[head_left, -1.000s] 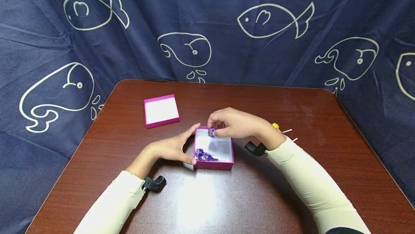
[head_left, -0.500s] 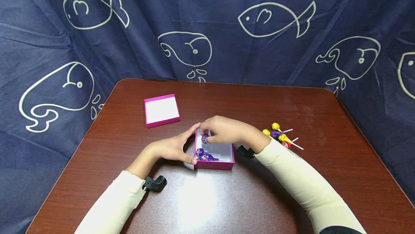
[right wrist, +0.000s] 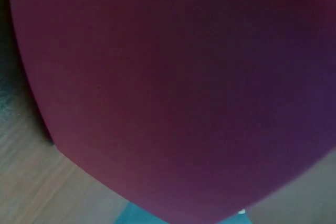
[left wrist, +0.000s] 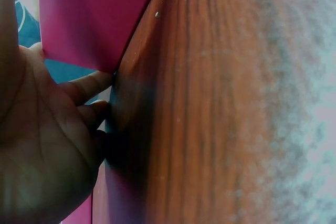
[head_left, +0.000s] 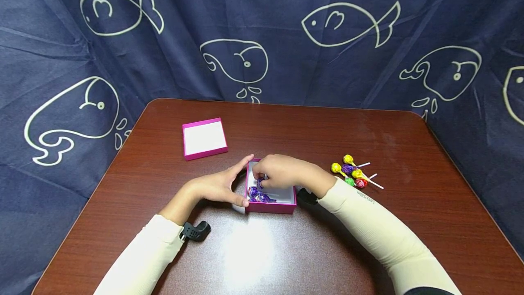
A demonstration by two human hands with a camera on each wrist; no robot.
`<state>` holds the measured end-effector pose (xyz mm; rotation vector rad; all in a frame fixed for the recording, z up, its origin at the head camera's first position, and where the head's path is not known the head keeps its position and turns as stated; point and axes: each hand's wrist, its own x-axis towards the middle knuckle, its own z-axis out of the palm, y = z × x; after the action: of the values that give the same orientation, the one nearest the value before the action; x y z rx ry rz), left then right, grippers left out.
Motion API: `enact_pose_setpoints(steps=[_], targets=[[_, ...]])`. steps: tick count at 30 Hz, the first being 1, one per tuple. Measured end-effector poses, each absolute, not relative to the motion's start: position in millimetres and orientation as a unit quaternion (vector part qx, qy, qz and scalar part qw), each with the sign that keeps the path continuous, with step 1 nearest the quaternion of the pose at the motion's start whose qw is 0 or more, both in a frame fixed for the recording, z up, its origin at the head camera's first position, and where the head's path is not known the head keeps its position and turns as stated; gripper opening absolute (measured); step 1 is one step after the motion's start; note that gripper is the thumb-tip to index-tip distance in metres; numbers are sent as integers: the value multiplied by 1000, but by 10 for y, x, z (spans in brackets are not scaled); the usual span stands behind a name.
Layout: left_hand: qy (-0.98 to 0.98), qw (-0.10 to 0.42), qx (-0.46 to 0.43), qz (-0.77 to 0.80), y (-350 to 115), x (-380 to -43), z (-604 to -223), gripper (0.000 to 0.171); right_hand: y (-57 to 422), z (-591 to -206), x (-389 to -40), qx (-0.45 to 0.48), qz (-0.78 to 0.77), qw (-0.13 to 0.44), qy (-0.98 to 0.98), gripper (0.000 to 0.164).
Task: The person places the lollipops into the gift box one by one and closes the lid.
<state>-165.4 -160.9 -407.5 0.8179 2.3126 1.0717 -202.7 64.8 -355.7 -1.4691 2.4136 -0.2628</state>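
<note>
A pink box [head_left: 270,208] with a white inside stands at the middle of the table. My left hand [head_left: 221,187] lies along its left side, thumb at the near corner and fingers at the far one, spread and fairly straight. In the left wrist view the fingers touch the pink wall [left wrist: 94,19]. Inside the box my right hand [head_left: 282,171] pinches a purple-wrapped lollipop [head_left: 260,182], its stick hidden by the hand. Several purple lollipops [head_left: 262,198] lie along the box's near side. The right wrist view is filled by the box's dark pink wall [right wrist: 157,98].
A pink lid [head_left: 206,152] with a white inside lies at the back left. To the right is a loose pile with yellow lollipops [head_left: 348,159], a purple one, a red one [head_left: 361,183] and a green one [head_left: 350,181]. A dark blue curtain [head_left: 286,77] hangs behind the table.
My right hand has moved left and toward the near side within the box, carrying the purple lollipop. Its forearm now uncovers the lollipop pile. My left hand has stayed in place.
</note>
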Motion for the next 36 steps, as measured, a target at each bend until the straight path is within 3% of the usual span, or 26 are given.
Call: enact_pose_setpoints(steps=[26,36], targets=[[842,227,300,387,-1602,-1652,-4070,123,673,-3663,-2056,-522,-104,165,830,8],[843,226,299,386,-1608,-1658,-4075,122,700,-3585,-2005,-505,-85,155,845,19]])
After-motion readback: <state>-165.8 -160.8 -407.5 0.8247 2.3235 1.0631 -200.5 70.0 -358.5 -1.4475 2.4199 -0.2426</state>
